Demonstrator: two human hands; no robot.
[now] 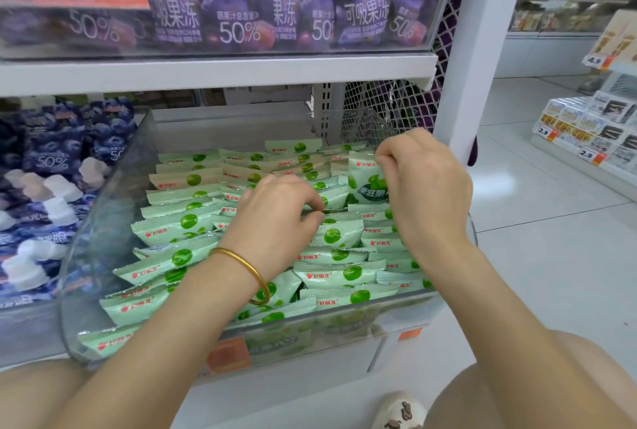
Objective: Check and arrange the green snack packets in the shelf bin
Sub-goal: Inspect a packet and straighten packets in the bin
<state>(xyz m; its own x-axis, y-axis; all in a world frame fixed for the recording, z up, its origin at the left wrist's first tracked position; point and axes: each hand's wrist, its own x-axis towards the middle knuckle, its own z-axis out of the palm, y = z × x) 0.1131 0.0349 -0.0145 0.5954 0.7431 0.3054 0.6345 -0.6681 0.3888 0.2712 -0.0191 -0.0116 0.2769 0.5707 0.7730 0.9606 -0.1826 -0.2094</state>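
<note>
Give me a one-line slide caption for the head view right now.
Right hand pinches an upright green packet at the clear bin's back right; left hand pinches a stacked packet mid-bin.

A shop: stocked shelves [213,73] with price tags [543,132].

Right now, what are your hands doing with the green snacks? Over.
Right hand pinches one upright green-and-white snack packet. Left hand curled among flat packets, grip unclear. Clear plastic shelf bin open, nothing blocking.

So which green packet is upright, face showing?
The packet the right hand pinches at the bin's back right: it alone stands face-on; the others lie overlapped in rows.
</note>
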